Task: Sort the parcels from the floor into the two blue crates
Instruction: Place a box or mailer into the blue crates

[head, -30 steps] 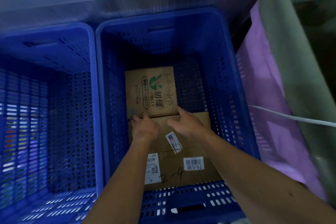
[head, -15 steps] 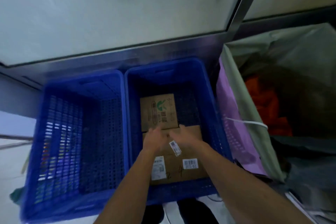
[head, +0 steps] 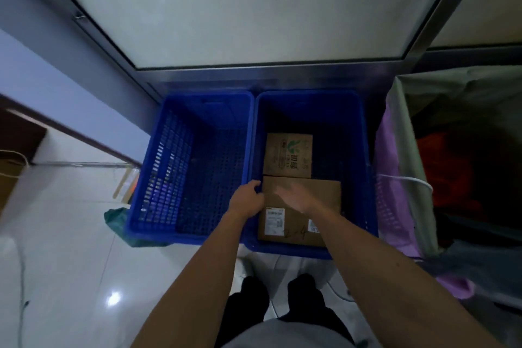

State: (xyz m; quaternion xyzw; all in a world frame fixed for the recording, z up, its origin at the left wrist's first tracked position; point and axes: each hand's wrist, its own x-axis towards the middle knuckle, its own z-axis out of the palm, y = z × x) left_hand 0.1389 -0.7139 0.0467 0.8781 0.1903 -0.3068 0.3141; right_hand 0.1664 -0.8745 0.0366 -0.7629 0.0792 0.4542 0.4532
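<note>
Your right hand [head: 296, 197] is lying open and blurred over the near box [head: 327, 192]; your left hand [head: 248, 202] is curling at its edge, grip unclear.

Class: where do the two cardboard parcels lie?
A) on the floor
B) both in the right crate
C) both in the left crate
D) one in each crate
B: the logo box and the larger labelled box both lie in the right crate; the left crate shows none.
</note>
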